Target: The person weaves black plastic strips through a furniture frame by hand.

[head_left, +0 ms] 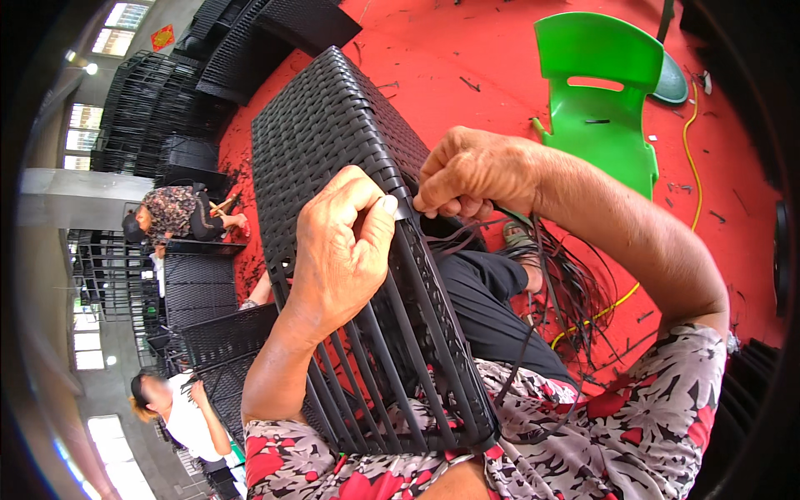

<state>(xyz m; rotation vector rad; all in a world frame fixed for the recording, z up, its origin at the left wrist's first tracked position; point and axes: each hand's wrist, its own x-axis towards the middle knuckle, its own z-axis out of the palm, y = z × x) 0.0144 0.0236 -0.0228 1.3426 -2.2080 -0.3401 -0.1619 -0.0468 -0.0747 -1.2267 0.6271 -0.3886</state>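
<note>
Fingers of left hand and right hand in tight pinches at black woven frame edge, contents unclear

Toward the red floor's right edge are a green chair and a yellow cable; near its left edge, a person.

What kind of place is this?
Probably a furniture-weaving workshop: a partly woven black frame sits before the wearer, loose black strips trail over the red floor, and more black frames are stacked at picture left.
</note>
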